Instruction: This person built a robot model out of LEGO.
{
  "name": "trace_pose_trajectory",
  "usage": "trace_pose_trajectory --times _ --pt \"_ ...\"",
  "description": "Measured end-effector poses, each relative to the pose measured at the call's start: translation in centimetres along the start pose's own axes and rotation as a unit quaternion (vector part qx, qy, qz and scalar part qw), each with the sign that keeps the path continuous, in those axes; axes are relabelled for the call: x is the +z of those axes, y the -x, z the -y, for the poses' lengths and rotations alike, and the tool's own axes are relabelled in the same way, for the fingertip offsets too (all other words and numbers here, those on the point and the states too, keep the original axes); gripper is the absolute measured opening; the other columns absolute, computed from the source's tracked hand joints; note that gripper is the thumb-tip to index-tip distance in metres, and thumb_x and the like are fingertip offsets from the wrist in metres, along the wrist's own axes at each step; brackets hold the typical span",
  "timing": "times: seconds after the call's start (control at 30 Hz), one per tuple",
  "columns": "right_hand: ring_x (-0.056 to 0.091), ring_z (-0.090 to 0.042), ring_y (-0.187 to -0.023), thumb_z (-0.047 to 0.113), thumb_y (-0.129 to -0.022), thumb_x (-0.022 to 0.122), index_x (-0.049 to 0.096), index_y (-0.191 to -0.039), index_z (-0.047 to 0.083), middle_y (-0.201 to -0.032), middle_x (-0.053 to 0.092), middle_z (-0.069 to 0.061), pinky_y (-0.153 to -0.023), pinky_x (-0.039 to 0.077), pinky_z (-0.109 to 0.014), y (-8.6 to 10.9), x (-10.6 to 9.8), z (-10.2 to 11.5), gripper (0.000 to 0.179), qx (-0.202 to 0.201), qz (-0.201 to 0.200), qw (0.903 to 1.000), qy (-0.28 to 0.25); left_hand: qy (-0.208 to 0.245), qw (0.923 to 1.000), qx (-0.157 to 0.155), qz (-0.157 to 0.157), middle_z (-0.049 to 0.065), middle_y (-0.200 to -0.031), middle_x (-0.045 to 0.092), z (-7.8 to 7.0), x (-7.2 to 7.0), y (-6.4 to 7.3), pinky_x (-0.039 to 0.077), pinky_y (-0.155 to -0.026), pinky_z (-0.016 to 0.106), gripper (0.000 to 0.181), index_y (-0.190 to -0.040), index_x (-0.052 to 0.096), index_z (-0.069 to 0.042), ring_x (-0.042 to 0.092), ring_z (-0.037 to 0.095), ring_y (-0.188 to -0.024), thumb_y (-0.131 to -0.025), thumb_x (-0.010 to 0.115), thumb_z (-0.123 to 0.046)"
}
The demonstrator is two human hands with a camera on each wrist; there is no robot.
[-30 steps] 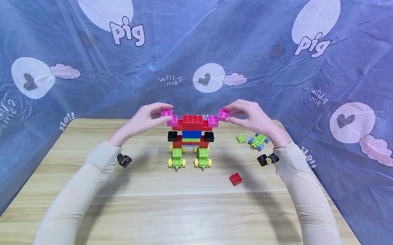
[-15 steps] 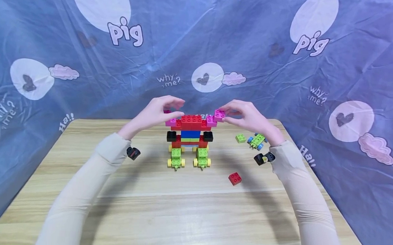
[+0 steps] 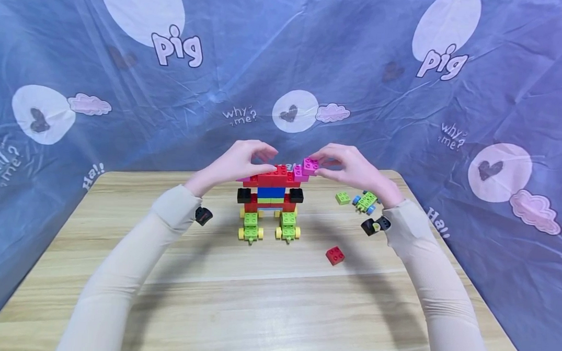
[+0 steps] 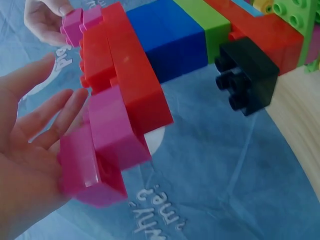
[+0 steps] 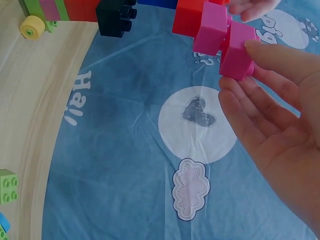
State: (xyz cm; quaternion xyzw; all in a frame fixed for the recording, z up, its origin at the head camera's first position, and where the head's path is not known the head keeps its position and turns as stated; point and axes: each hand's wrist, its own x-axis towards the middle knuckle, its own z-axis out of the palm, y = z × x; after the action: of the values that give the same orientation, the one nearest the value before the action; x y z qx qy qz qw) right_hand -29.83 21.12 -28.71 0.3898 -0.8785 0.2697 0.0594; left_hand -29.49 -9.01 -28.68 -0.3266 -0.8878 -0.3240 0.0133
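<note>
A robot-like figure of building bricks stands on the table, with red bricks [image 3: 272,181] across its top and a blue brick [image 3: 271,193] in the body. Black bricks [image 4: 248,75] stick out at its sides. My right hand [image 3: 352,164] pinches the outer pink brick [image 5: 238,50] at the right end, thumb on one side and fingers on the other. That brick sits stepped up on another pink brick [image 5: 210,29]. My left hand [image 3: 238,162] is over the left end, fingers apart and gripping nothing. In the left wrist view, two stepped pink bricks [image 4: 82,165] are beside its palm.
A loose red brick [image 3: 335,256] lies on the table [image 3: 275,311] in front of the right arm. Farther back are a green brick [image 3: 343,198] and a green wheeled base [image 3: 366,202] with blue wheels. Printed blue cloth [image 3: 248,64] hangs behind.
My left hand has let go of the left pink brick and moved right, over the top red bricks. My right hand keeps its hold on the right pink brick, hardly moving.
</note>
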Motion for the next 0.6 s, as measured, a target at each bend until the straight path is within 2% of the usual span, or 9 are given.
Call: trace_pose_trajectory --times 0.2,0.6 --pt "0.068 -0.022 -0.105 0.012 -0.089 0.073 0.069 -0.12 0.007 -0.117 0.07 -0.009 -0.093 0.059 -0.042 -0.1 -0.1 0.1 0.032 0.003 0.008 1.0 -0.002 -0.017 0.9998 0.005 0.012 0.014 -0.127 0.068 -0.9 0.8 -0.7 0.055 -0.1 0.041 0.045 -0.128 0.064 -0.004 0.066 0.027 -0.113 -0.09 0.073 -0.026" --pt "0.067 -0.025 -0.104 0.009 -0.09 0.071 0.068 -0.121 0.005 -0.118 0.07 -0.012 -0.093 0.058 -0.045 -0.2 -0.2 0.3 0.031 -0.001 0.014 0.9999 -0.007 -0.042 0.9984 -0.017 0.034 0.011 -0.126 0.069 -2.2 2.5 -2.4 0.053 -0.104 0.036 0.044 -0.126 0.065 -0.006 0.066 0.023 -0.116 -0.089 0.074 -0.028"
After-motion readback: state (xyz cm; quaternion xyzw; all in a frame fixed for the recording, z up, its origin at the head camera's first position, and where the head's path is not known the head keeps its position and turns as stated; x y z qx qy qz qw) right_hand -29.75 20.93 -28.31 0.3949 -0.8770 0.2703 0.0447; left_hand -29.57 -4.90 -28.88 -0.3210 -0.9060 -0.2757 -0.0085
